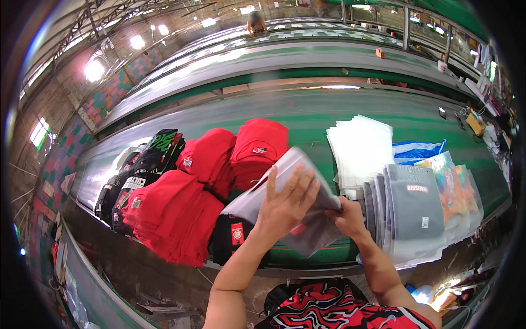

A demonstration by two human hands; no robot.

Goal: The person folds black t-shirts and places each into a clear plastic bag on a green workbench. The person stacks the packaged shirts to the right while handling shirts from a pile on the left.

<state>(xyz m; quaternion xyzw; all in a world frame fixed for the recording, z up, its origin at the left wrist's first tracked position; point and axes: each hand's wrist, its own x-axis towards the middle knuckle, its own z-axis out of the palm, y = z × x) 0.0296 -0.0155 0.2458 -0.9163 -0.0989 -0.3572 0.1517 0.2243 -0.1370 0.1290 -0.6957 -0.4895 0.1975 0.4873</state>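
Note:
A clear plastic bag (263, 193) with a folded grey garment inside is held tilted over the green table. My left hand (285, 201) lies across its upper face, fingers somewhat spread. At the bag's right edge, my right hand (348, 217) pinches the plastic between thumb and fingers. Left of the bag are stacks of folded red T-shirts (172, 218), and a folded black shirt with a red tag (234, 232) sits partly beneath my left forearm. To the right, bagged grey garments (415, 209) overlap in a row, below a pile of flat clear bags (361, 148).
Folded black printed shirts (160, 148) occupy the table's left end. Bagged multicoloured garments (450, 185) and a blue-and-white plastic bag (419, 150) are at the right. A phone (442, 113) lies farther back. Long printing tables (263, 51) run behind, with another person (257, 24) at the far one.

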